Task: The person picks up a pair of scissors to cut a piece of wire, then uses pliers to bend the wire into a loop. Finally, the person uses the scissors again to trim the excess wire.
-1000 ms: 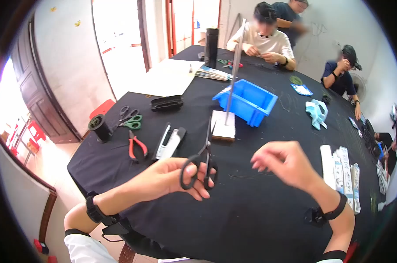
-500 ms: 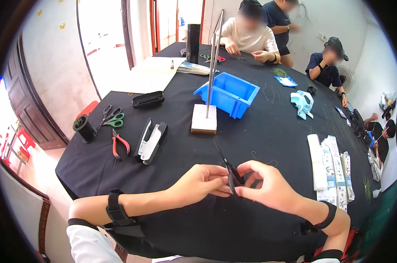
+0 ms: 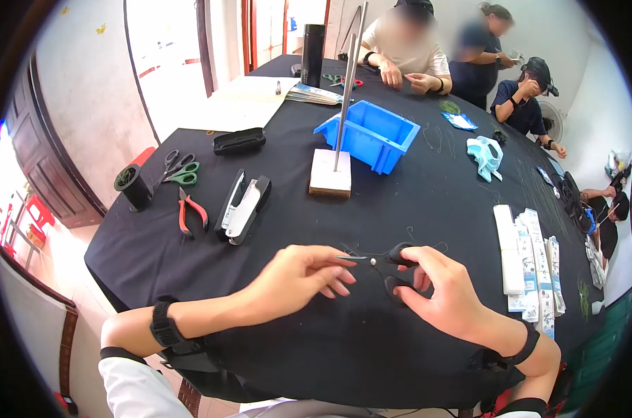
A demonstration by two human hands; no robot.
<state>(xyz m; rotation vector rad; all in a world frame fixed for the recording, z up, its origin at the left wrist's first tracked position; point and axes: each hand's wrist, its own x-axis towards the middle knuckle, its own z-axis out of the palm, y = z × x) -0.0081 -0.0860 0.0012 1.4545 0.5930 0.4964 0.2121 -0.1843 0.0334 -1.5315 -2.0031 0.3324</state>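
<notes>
Black scissors (image 3: 374,262) in the right hand (image 3: 443,289), over the near middle of the bench (image 3: 309,362), blades pointing left. Right fingers clamped on the two handle loops; loops apart, so blades look slightly parted. Left hand (image 3: 291,279) right at the blade tips, index finger stretched toward them; touching or only overlapping in view, cannot tell. Other left fingers loosely curled, no object visible between them; a fine thread would be too small to make out, so cannot tell if they pinch anything.

Thin strand (image 3: 411,234) on the bench just beyond the scissors. Off to the left: stapler (image 3: 245,212), red pliers (image 3: 183,212), green scissors (image 3: 183,174), spool (image 3: 130,187). Farther: white block (image 3: 330,173) with upright rods (image 3: 344,104), blue bin (image 3: 394,148) just behind. Right side: paper strips (image 3: 533,265) near the right forearm.

Risks, judged from the pose: left index sits in line with the blades, so squeezing the loops now could nick it. Hold seems to be on the loops only; a slack thumb could let the scissors swivel. Strand could snag if the blades dip. Right elbow swinging out could shove the strips. Rods are tall on a small base; a careless forward reach could tip them.
</notes>
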